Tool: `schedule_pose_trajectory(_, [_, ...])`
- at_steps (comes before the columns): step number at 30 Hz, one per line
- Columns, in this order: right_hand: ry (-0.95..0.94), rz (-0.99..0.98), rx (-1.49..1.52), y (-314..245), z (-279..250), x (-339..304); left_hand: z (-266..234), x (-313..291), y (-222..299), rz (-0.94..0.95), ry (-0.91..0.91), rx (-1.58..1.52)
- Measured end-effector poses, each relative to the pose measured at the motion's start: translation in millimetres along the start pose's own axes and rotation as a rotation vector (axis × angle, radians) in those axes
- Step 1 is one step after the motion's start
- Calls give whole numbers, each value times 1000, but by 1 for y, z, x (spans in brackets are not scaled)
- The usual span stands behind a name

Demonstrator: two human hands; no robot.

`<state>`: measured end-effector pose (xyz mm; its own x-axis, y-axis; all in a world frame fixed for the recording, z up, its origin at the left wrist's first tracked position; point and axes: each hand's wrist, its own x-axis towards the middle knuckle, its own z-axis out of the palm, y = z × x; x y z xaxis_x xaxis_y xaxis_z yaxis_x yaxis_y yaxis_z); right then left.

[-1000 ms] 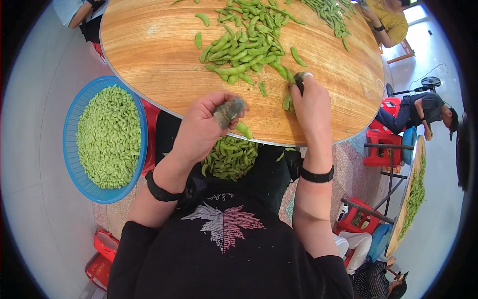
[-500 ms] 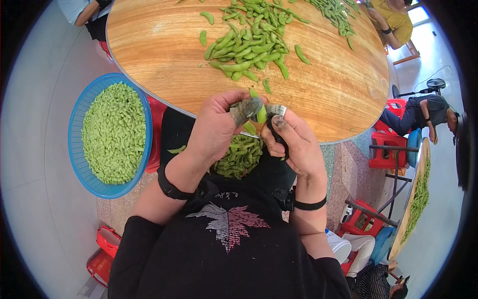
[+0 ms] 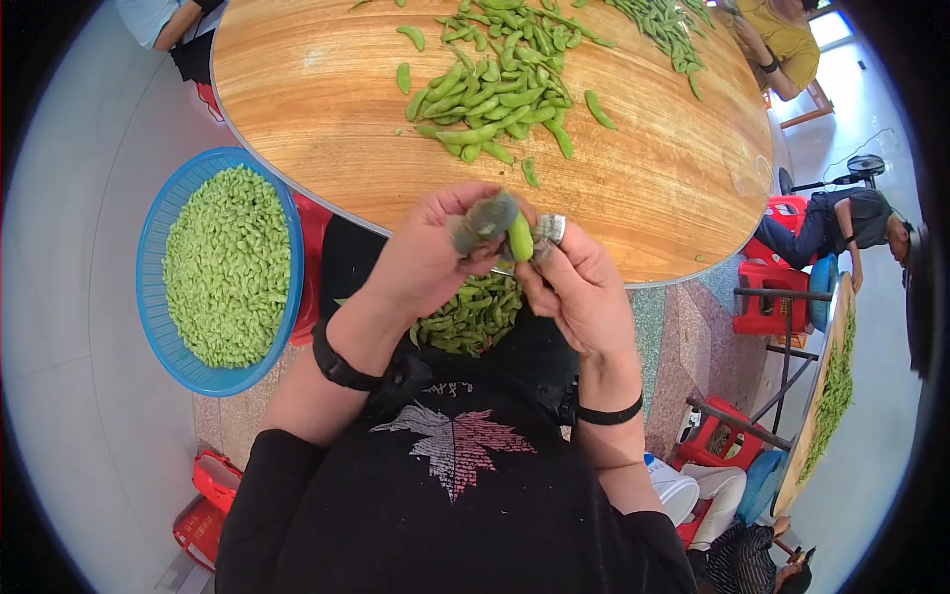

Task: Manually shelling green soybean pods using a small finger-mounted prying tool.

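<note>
Above my lap, at the near edge of the table, both hands meet around one green soybean pod (image 3: 521, 239). My left hand (image 3: 421, 247) is closed on the pod, its thumb wrapped in a dirty grey covering and slightly blurred. From the other side, my right hand (image 3: 586, 297) pinches the same pod, with pale tape around a finger. Below them, a heap of darker green pods or hulls (image 3: 473, 315) lies in a container at my lap, mostly hidden by my hands. A pile of whole soybean pods (image 3: 505, 94) is spread on the round wooden table (image 3: 327, 129).
To my left stands a blue plastic basket (image 3: 148, 297) full of shelled green beans (image 3: 226, 267). More pods (image 3: 673, 35) lie at the table's far right. Several people sit around, with red stools (image 3: 772, 297), a fan (image 3: 866, 166) and another pod-covered table (image 3: 807, 436) to the right.
My right hand has turned and moved slightly left, closer to my left hand. The pod between my fingers now shows more fully. The pods on the table stay in place.
</note>
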<state>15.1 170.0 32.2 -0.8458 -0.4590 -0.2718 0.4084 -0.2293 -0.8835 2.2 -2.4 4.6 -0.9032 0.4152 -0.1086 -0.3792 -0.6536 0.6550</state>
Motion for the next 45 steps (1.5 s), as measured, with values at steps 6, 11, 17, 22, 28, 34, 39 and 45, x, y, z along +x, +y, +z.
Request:
schedule_pose_trajectory(6, [390,-442,-1038,-7,11,19,6,12,-13,252,184,303])
schedule_pose_trajectory(11, [317,-276,-541,-9,-2,37,18,24,-7,241,268,33])
schedule_pose_trajectory(17, [667,-384,-1403,-29,-45,77,6,27,-6,184,159,152])
schedule_pose_trajectory(22, [611,-284,-1495,-23,-39,69,12,16,-5,372,95,953])
schedule_pose_trajectory(28, [376,-59,-684,-23,-34,33,22,4,5,448,94,1207])
schedule_pose_trajectory(34, [187,-60,-233,-26,-9,12,10,11,-4,435,195,830])
schedule_pose_trajectory(39, [130,-75,-210,-19,1,10,-2,14,-4,138,208,-17])
schedule_pose_trajectory(45, [16,40,-134,-12,-5,11,-3,12,-6,182,178,39])
